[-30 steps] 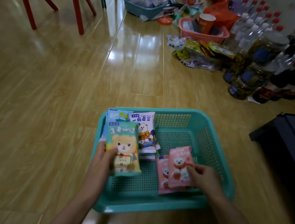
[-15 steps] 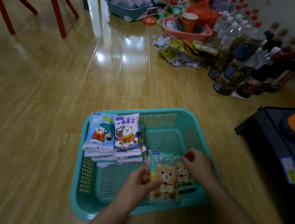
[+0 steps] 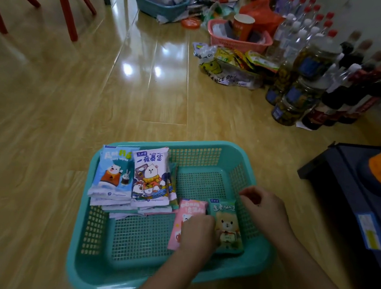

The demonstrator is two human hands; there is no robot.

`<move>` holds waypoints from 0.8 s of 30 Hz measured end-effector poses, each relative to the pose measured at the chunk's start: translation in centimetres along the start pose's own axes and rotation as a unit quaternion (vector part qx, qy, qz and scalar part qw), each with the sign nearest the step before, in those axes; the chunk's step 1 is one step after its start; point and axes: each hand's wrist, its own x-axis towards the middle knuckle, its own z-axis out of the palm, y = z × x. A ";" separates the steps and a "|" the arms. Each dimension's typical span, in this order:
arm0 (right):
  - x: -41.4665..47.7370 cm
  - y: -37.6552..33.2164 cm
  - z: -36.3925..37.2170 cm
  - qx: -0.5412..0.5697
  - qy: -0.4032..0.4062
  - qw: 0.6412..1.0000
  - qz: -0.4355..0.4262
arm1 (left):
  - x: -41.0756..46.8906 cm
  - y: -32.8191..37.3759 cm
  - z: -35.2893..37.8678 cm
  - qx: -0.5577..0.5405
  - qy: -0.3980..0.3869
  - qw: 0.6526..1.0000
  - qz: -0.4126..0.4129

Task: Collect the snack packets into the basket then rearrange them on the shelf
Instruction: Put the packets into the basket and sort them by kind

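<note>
The teal basket (image 3: pixel 207 147) sits on the wooden floor in front of me. At its back left, two stacks of snack packets lie flat, one topped by a blue packet (image 3: pixel 113 172) and one by a white packet (image 3: pixel 151 175). A pink packet (image 3: pixel 189 212) and a green bear packet (image 3: pixel 227 228) lie side by side at the front right. My left hand (image 3: pixel 197 233) rests over the seam between them, with its fingers curled on the green packet's left edge. My right hand (image 3: pixel 264 208) hovers at the basket's right wall, fingers curled, holding nothing.
Red chair legs (image 3: pixel 63 6) stand at the back left. Further back are another teal basket (image 3: pixel 160 8), a pink basket (image 3: pixel 237 42) with a cup, a bag of snacks (image 3: pixel 228 64), and several bottles and jars (image 3: pixel 310 85). A dark unit (image 3: pixel 352 181) stands on the right.
My left hand carried the green packet from the left of the basket to the front right and laid it beside the pink one. My right hand let go and drew back to the right wall.
</note>
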 end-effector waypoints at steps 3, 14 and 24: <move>-0.2 -1.7 1.0 0.016 -0.005 0.999 -0.031 | -1.3 -0.4 -2.8 0.066 0.121 0.986 0.089; -0.9 -10.7 9.9 -0.102 -0.060 0.987 -0.108 | -2.2 -14.2 -12.6 0.020 0.307 0.936 -0.170; 0.2 -11.7 11.4 -0.082 -0.042 0.995 -0.035 | -0.2 -15.1 -14.2 -0.071 0.259 0.942 -0.202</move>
